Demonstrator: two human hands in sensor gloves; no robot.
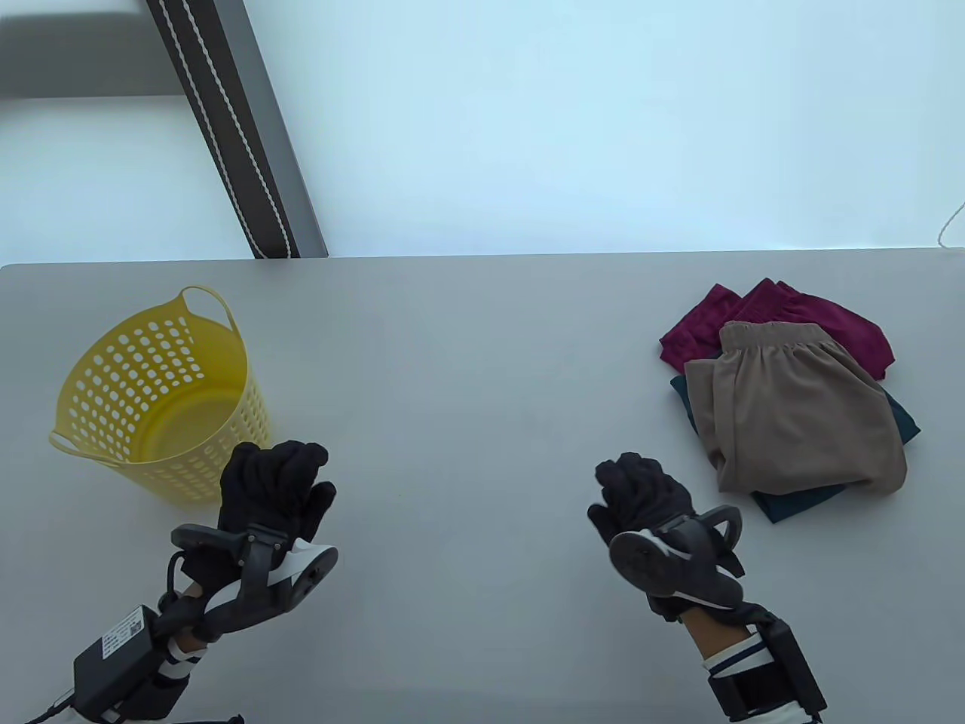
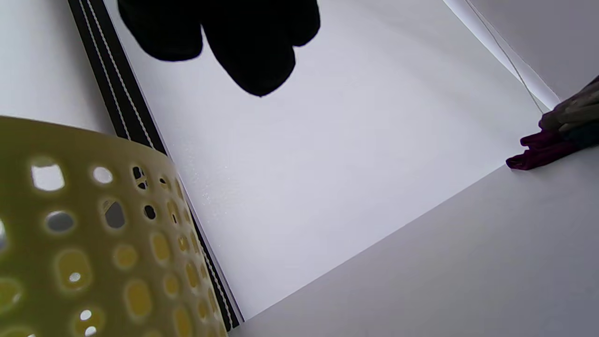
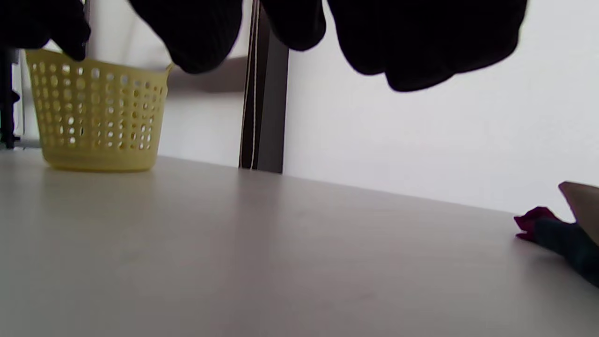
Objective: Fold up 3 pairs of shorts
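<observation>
Nearest the camera, the left hand (image 1: 273,486) and right hand (image 1: 641,494) hovered over the table (image 1: 467,362), fingers loosely curled, holding nothing. The stacked shorts (image 1: 791,407) lay at about two o'clock from the right hand, the nearer one, beige on top, long axis running roughly twelve to six. The yellow basket (image 1: 162,396) stood at ten o'clock from the left hand.
</observation>
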